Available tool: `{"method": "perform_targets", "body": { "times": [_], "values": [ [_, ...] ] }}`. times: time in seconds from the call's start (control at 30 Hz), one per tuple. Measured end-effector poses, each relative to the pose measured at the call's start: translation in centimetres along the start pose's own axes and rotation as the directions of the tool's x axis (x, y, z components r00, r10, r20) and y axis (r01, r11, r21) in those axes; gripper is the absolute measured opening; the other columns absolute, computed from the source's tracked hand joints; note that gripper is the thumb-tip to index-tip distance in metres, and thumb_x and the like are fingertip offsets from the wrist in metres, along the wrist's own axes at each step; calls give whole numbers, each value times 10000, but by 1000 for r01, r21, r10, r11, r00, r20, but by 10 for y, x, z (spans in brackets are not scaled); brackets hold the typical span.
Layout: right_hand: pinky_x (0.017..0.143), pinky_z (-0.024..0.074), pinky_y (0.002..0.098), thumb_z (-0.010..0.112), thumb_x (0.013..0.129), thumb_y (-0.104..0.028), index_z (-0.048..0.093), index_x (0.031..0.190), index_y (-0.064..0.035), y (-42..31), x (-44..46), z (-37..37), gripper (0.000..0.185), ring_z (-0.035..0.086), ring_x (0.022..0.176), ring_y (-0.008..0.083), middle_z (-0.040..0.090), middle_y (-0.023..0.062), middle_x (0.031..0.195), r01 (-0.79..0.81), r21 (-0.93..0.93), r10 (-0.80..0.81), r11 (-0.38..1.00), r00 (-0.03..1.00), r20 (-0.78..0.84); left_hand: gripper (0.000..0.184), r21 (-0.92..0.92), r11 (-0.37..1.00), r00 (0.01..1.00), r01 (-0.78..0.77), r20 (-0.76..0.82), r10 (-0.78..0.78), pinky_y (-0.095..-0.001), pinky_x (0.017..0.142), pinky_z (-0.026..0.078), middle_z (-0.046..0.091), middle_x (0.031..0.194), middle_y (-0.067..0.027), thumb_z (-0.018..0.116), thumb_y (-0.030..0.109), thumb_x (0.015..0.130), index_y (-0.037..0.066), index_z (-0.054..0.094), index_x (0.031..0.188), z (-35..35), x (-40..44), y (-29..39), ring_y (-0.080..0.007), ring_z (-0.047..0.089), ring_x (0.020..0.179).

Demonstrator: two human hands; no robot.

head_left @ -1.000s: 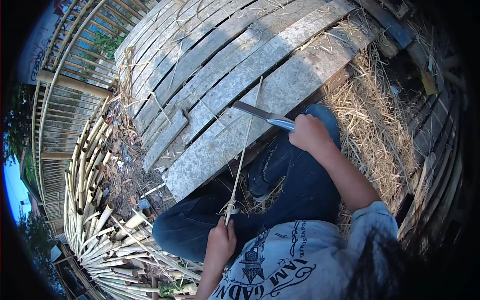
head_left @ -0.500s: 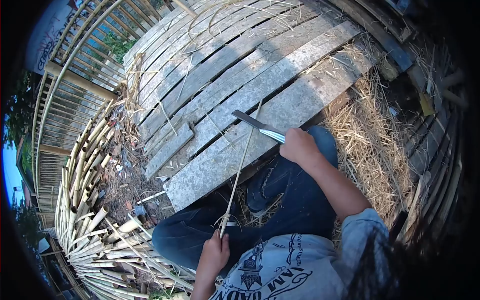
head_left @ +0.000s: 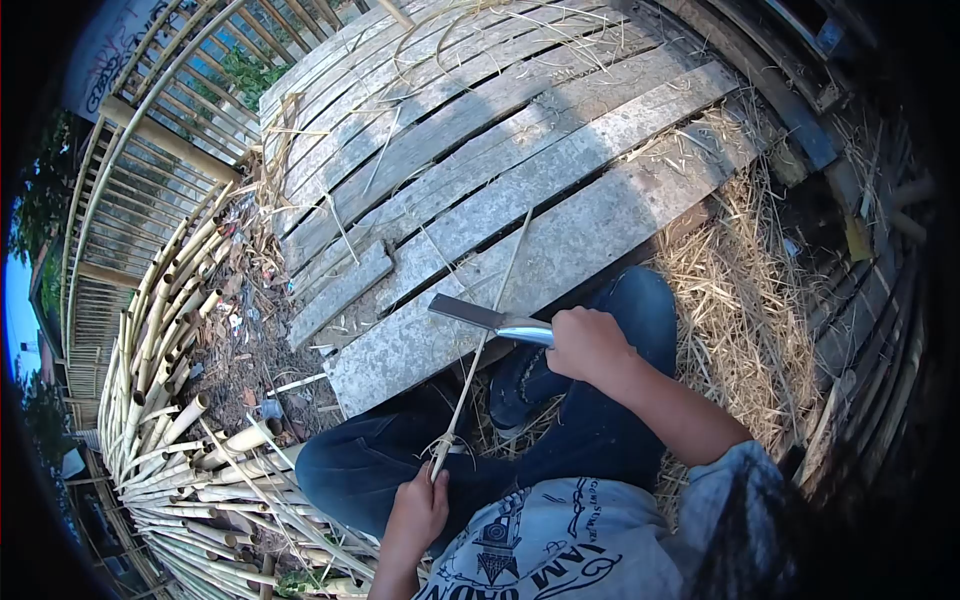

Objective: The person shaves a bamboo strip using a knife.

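A wide-bladed knife point(head_left: 468, 311) with a shiny metal handle is in my right hand point(head_left: 590, 345), whose fingers are wrapped round the grip. Its blade lies across a thin bamboo strip point(head_left: 462, 395), above the edge of the wooden slat platform point(head_left: 590, 228). My left hand point(head_left: 418, 508) pinches the lower end of that strip, just below a knot with curled shavings, near my lap. From there the strip runs up past the blade and over the planks.
Cut bamboo poles point(head_left: 165, 460) are piled at the lower left, below a bamboo fence point(head_left: 150, 190). A heap of shavings point(head_left: 740, 310) lies right of my knee. Loose strips and a short board point(head_left: 345, 290) rest on the platform.
The knife in my right hand has moved down and left along the strip, closer to my left hand. My left hand has shifted slightly down and left, still holding the strip's end.
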State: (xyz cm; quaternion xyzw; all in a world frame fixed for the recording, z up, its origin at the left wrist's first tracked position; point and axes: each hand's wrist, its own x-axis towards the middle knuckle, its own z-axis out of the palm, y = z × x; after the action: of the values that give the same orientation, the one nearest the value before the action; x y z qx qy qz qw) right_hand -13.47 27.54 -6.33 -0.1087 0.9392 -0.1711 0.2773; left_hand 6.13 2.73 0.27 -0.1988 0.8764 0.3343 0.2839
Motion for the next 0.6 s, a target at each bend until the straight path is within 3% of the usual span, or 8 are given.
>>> {"method": "perform_targets", "body": {
  "times": [0.03, 0.1, 0.17, 0.27, 0.3, 0.37, 0.47, 0.6],
  "values": [
    [790, 569, 470, 678, 744, -194, 710, 870, 36, -1, -1, -1, 263, 707, 852, 399, 710, 239, 891, 72, -60, -68, 996, 995, 71, 226, -5, 1000, 1000, 1, 2, -1, -500, 608, 437, 577, 694, -271, 503, 201, 1007, -15, 560, 1033, 2, 1, 1, -495, 593, 721],
    [772, 571, 464, 679, 737, -190, 721, 868, 25, 15, 14, -14, 255, 711, 851, 386, 711, 242, 915, -50, -31, 49, 998, 999, -20, 224, 13, 999, 1000, 30, 6, -30, -503, 613, 441, 580, 702, -270, 501, 202, 1007, -14, 561, 1020, 2, -2, 0, -495, 593, 724],
    [780, 567, 471, 675, 745, -162, 717, 889, 29, 39, 37, -29, 242, 710, 852, 380, 712, 232, 916, -280, 45, 284, 959, 950, -129, 225, 8, 1000, 1000, 0, -11, 0, -505, 610, 441, 580, 700, -268, 503, 203, 1006, -13, 563, 1011, 3, -6, -3, -494, 592, 719],
    [812, 561, 477, 673, 754, -129, 709, 905, 29, 24, 23, -2, 221, 703, 889, 394, 707, 244, 941, -141, 81, 151, 987, 980, -131, 221, 3, 998, 996, -61, -58, 61, -510, 593, 451, 584, 682, -277, 513, 181, 998, -31, 575, 992, 5, -3, -9, -495, 599, 703],
    [810, 560, 479, 676, 756, -142, 710, 894, 22, 16, 15, -1, 217, 701, 886, 401, 705, 249, 943, -89, 24, 90, 996, 995, -40, 218, 12, 998, 995, -69, -65, 70, -513, 580, 460, 588, 665, -287, 521, 158, 990, -50, 586, 982, 6, -2, -10, -496, 607, 694],
    [781, 566, 470, 676, 753, -157, 716, 875, 9, 16, 9, -4, 210, 706, 851, 393, 711, 235, 914, -2, -57, 1, 998, 1000, -26, 220, 22, 998, 997, -55, -44, 56, -512, 580, 461, 591, 668, -287, 522, 159, 990, -51, 587, 982, 6, -1, -8, -496, 608, 696],
    [748, 571, 454, 673, 755, -176, 725, 829, -11, 50, 38, -23, 188, 715, 820, 367, 717, 212, 864, -259, -22, 247, 966, 942, -229, 221, 35, 999, 999, -31, -38, 32, -512, 578, 460, 595, 671, -283, 523, 162, 990, -49, 587, 980, 6, -5, -4, -493, 610, 692],
    [758, 572, 470, 674, 744, -163, 720, 854, -6, 20, 15, -4, 196, 710, 800, 390, 714, 211, 833, -63, -52, 55, 997, 986, -156, 217, 21, 998, 997, -59, -57, 60, -507, 573, 460, 595, 665, -271, 526, 164, 990, -43, 587, 981, 4, -4, -10, -490, 606, 675]
  ]
}}
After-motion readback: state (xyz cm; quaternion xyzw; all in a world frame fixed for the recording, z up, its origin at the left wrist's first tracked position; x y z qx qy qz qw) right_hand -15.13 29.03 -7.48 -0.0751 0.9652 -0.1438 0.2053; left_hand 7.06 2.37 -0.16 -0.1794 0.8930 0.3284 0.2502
